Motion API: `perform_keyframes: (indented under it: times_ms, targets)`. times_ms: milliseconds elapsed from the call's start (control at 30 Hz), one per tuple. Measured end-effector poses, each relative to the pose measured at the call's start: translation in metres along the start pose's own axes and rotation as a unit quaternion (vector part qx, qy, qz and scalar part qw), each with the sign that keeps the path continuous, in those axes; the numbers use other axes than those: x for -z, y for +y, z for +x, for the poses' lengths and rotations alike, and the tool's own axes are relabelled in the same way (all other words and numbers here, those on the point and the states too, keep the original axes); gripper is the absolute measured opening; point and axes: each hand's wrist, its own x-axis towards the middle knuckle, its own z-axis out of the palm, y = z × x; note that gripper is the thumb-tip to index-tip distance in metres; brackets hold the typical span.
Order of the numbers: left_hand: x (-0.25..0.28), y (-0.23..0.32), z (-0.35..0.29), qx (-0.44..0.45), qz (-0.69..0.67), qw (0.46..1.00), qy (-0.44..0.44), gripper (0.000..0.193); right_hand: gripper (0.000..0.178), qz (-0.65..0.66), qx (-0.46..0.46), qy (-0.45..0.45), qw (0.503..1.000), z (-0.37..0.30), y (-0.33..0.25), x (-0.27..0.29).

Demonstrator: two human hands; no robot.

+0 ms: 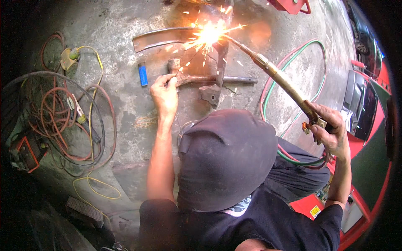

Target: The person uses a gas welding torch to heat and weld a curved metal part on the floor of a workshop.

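Note:
My right hand (333,129) is closed around the handle of a brass-coloured gas welding torch (284,81). The torch slants up and left, its tip at a bright burst of sparks (209,34). Between the fingertips of my left hand (164,94), a thin filler rod (187,62) points toward the sparks. A curved metal channel (161,38) meets an upright metal strip (224,50) there; glare hides the joint. Beside my left fingers lies a hammer (173,66), its handle crossing the strip. Some of the rod is hidden by my hand.
A small blue box (143,75) lies left of the hammer. Red and green hoses (322,62) loop on the right. Tangled cables (54,113) and a red-black machine (27,152) are at left. My dark-trousered knee (228,159) rises between my arms. Red equipment (293,5) stands at the top.

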Motion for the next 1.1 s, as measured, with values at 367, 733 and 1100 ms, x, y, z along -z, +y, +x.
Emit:
perform_keyframes:
  times_ms: [367, 733, 1100]
  targets:
    - [0.001, 0.009, -0.001, 0.049, -0.039, 0.998, -0.021, 0.011, 0.055, 0.0, 0.011, 0.004, 1.0, 0.0, 0.003, -0.001]
    - [0.0, -0.001, 0.001, -0.029, -0.008, 1.0, -0.007, 0.011, 0.057, -0.008, 0.01, 0.011, 1.0, 0.0, 0.001, -0.001]
    - [-0.001, 0.001, 0.002, -0.089, 0.055, 0.994, -0.02, 0.012, 0.055, -0.033, 0.045, 0.006, 0.998, -0.004, 0.007, 0.003]
